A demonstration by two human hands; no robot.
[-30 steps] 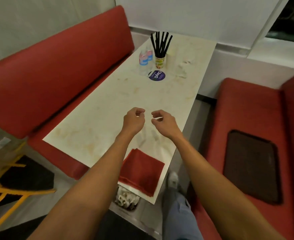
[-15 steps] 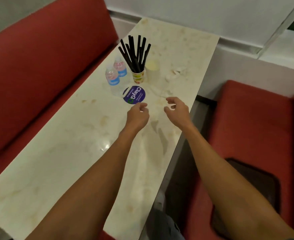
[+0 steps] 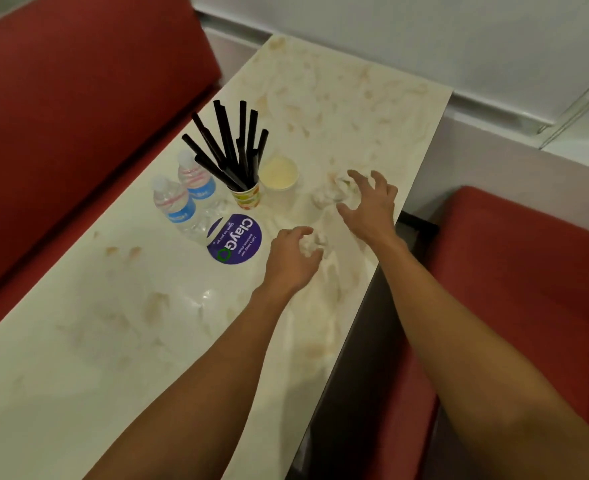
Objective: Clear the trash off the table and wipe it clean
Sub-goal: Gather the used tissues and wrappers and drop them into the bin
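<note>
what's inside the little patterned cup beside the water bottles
A bunch of black straws stands in the cup, fanning out above its rim. The cup wall hides their lower ends and anything else inside.

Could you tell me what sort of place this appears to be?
Probably a café or fast-food booth: red padded benches flank a marble-look table bearing a cup of black straws and a ClayGo sticker.

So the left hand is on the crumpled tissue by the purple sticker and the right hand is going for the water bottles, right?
No. The head view shows the right hand spread over a second crumpled tissue near the table's right edge; the water bottles stand left of the straw cup. The left hand is on the first tissue by the purple sticker.
</note>
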